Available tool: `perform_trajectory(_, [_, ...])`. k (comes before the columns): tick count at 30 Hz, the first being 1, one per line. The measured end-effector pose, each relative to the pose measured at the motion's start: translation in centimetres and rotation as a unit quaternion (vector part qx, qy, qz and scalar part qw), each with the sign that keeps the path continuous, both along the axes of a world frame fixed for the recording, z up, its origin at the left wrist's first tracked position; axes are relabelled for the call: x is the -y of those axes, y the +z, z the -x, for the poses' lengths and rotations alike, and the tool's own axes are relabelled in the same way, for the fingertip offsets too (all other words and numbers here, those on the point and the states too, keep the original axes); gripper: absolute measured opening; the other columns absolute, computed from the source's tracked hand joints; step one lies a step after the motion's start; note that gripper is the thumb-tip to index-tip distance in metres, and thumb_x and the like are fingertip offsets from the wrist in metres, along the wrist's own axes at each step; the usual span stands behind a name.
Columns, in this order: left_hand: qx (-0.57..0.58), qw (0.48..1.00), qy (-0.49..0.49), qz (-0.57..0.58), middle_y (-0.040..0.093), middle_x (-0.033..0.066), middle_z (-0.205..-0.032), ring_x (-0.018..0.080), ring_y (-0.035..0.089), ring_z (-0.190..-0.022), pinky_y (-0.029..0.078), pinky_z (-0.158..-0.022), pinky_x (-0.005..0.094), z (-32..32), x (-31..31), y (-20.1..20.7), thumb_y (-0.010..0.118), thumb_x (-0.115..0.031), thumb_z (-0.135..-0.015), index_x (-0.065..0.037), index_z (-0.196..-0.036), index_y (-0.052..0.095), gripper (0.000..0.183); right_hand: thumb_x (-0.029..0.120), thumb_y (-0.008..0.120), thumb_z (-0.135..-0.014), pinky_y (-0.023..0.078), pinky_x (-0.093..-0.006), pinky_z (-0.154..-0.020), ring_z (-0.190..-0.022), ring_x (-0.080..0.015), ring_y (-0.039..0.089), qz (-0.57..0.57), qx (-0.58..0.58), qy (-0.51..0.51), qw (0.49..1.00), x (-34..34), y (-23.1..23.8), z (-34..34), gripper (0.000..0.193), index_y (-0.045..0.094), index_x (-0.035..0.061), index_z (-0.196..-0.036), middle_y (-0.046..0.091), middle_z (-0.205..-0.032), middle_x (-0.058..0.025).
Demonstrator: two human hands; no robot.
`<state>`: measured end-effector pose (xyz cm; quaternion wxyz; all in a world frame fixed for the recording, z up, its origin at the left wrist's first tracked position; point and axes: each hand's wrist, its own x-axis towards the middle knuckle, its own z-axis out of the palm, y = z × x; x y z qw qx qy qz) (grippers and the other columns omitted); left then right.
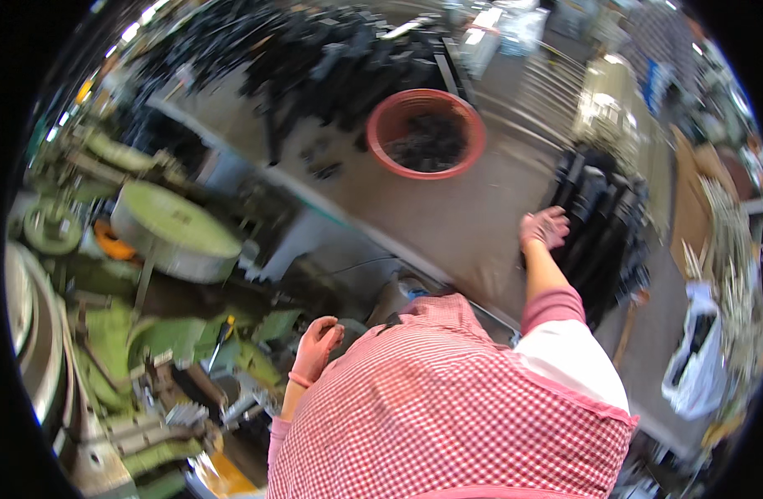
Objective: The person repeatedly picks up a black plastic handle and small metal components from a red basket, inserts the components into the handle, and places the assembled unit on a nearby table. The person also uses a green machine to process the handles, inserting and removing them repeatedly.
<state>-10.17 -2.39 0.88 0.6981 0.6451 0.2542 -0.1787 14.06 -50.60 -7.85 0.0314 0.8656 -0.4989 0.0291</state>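
My right hand (546,229) reaches out over the table with its fingers spread. Its fingertips are at the left side of a pile of long black strips or bars (598,220), apparently touching it; motion blur hides the exact contact. My left hand (317,345) hangs beside my body near the machinery, fingers loosely curled and a gap by the thumb. No object shows in it. Left of the right hand, beyond it on the table, a red plastic basin (475,156) holds many small dark pieces (431,143).
A large heap of long black parts (331,62) covers the table's far left, with small loose pieces (319,158) nearby. Green machinery (178,220) with a round drum stands at left. A white plastic bag (699,358) and thin pale rods (727,241) lie at right.
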Motion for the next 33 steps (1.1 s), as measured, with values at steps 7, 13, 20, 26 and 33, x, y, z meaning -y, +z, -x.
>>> perform_trajectory(7, [0.003,0.985,-0.153,-0.085,0.068,0.0094,-0.109,0.0153,0.064,-0.099,0.05,-0.089,0.0282,-2.2,3.4,0.1,0.062,-0.012,-0.097,0.002,-0.12,0.058,0.028,0.033,0.075,-0.078,0.052,-0.0413,-0.095,-0.112,-0.0311,0.064,-0.319,0.151,-0.018,0.935,2.3,0.7,-0.9,0.045,0.065,0.006,-0.113,0.065,-0.12,-0.0153])
perform_trajectory(13, [-0.003,0.99,-0.125,-0.072,0.066,0.0079,-0.11,0.0146,0.063,-0.1,0.051,-0.088,0.0283,-3.3,1.8,-1.1,0.064,-0.017,-0.096,0.0,-0.123,0.057,0.032,0.042,0.073,-0.076,0.05,-0.0418,-0.097,-0.114,-0.0376,0.062,-0.254,0.228,-0.101,0.935,1.3,-1.6,-3.0,0.077,0.042,-0.0032,-0.131,0.061,-0.122,-0.0256])
perform_trajectory(20, [-0.046,0.986,-0.142,-0.072,0.067,0.0094,-0.111,0.0142,0.063,-0.101,0.05,-0.088,0.0272,-4.2,2.5,-1.5,0.066,-0.02,-0.094,0.0,-0.123,0.058,0.036,0.038,0.086,-0.068,0.052,-0.0382,-0.093,-0.107,-0.0322,0.066,-0.48,0.225,-0.053,0.846,2.6,-5.8,-7.3,0.06,0.062,-0.0044,-0.104,0.067,-0.114,-0.0241])
perform_trajectory(26, [0.064,0.989,-0.081,-0.108,0.068,0.0052,-0.097,0.0099,0.061,-0.087,0.05,-0.076,0.0255,-7.5,2.7,1.0,0.065,-0.015,-0.094,0.001,-0.114,0.062,0.026,-0.007,0.07,-0.074,0.049,-0.0266,-0.066,-0.077,-0.01,0.059,-0.587,0.565,0.087,0.573,-0.8,-3.7,-3.7,0.029,0.063,0.0037,-0.101,0.062,-0.089,0.0006])
perform_trajectory(33, [0.286,0.945,0.125,0.1,0.067,0.0093,-0.098,0.0188,0.064,-0.084,0.055,-0.075,0.0329,-21.8,4.1,3.3,0.063,-0.028,-0.097,-0.005,-0.127,0.051,0.039,0.001,0.072,-0.074,0.048,-0.0246,-0.061,-0.074,-0.0071,0.053,-0.664,0.199,0.46,0.554,-18.7,6.1,4.8,0.04,0.051,0.0047,-0.108,0.053,-0.082,0.0013])
